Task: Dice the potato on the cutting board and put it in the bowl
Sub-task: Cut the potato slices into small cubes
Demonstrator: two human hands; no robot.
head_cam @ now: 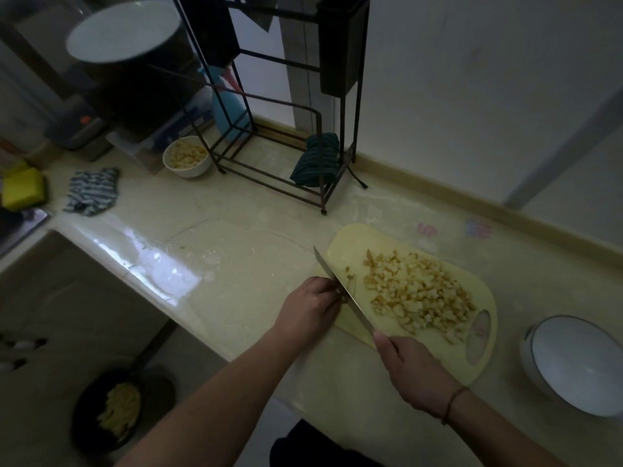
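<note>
A pale yellow cutting board (340, 242) lies on the counter with a heap of diced potato (421, 293) on its right half. My right hand (409, 369) grips the handle of a knife (340, 286), whose blade runs up and left across the board. My left hand (312, 306) sits at the board's left edge, fingers curled against the blade's flat side; whether it holds a bit of potato is hidden. An empty white bowl (573, 362) stands to the right of the board.
A small white bowl of diced potato (186, 157) sits far left by a black wire rack (279, 129). A striped cloth (92, 190) and yellow sponges (23, 188) lie near the sink side. A dark pan with potato strips (118, 409) is on the floor below.
</note>
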